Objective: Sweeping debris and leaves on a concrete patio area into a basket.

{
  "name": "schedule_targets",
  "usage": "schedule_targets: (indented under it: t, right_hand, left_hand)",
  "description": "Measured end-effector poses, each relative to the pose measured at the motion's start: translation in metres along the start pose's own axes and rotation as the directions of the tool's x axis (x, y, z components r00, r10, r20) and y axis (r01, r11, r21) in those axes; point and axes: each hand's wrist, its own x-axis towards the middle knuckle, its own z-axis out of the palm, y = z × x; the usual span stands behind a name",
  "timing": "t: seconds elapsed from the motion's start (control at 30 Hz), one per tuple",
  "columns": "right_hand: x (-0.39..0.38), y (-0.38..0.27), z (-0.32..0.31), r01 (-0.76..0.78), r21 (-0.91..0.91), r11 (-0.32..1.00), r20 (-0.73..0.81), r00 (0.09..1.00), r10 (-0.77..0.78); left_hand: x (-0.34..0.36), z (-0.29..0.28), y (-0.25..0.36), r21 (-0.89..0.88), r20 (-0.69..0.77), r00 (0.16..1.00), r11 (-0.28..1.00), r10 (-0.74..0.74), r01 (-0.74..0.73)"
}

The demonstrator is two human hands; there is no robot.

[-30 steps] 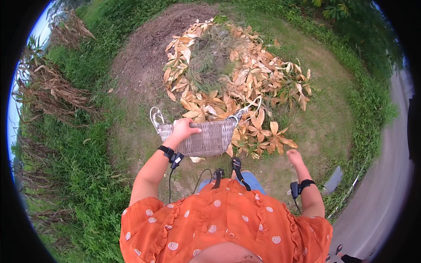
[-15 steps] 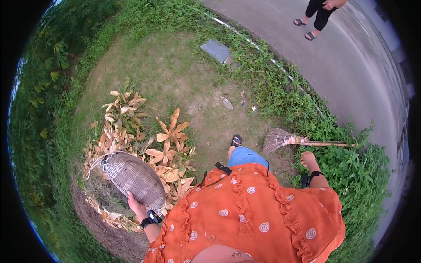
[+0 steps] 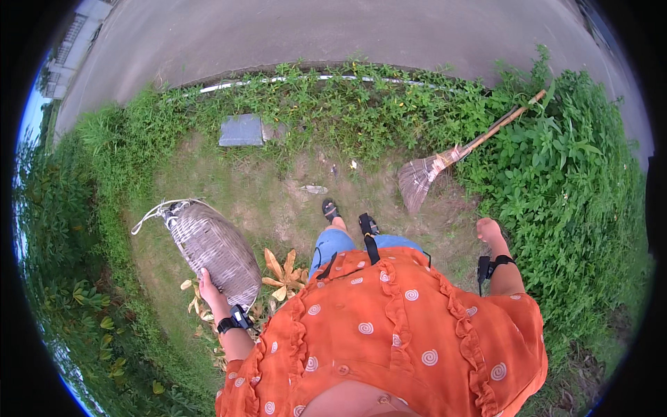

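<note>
Gripping the basket [image 3: 219, 243] with the left hand [image 3: 209, 285], with the visible fingers laid against the weave on its near left side. Holding it out in front and to the left, slanted, with one end and a looped pale cord [image 3: 147, 217] toward the upper left and the other end near the left wrist. Holding the right hand [image 3: 488, 229] out on the other side, well apart from the basket and near the weeds [image 3: 549, 160]; visible only as a small rounded shape, too foreshortened to tell curled from loose. Wearing a dark band [image 3: 227, 324] with a small device on each wrist, an orange shirt [image 3: 368, 326], blue shorts [image 3: 333, 244] and dark sandals [image 3: 330, 209]. Beside the basket's lower end, dry leaves [image 3: 282, 276]. Beyond the feet, a pale scrap [image 3: 315, 189] on the ground. Past the right hand, a broom [image 3: 418, 182], bristles on bare soil and handle across the weeds. Farther off, a grey slab [image 3: 240, 131] by the green border, then the road [image 3: 313, 35].
</note>
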Motion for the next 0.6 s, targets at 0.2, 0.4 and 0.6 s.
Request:
schedule_targets:
  t: [0.2, 0.4, 0.6]
  right_hand:
    - [-0.02, 0.037, 0.052, -0.245, 0.409, 0.879, 0.047, 0.968, 0.248]
    - [-0.063, 0.081, 0.083, -0.298, 0.059, 0.953, 0.32, 0.909, 0.265]
    - [-0.013, 0.034, 0.082, -0.22, 0.088, 0.972, 0.244, 0.95, 0.193]
  left_hand:
    - [0.1, 0.221, 0.106, 0.186, 0.44, 0.863, 0.916, 0.247, -0.356]
    - [0.059, 0.46, 0.208, 0.436, 0.688, 0.581, 0.393, 0.435, -0.81]
    - [0.004, 0.63, 0.286, 0.284, 0.818, 0.247, 0.008, 0.52, -0.959]
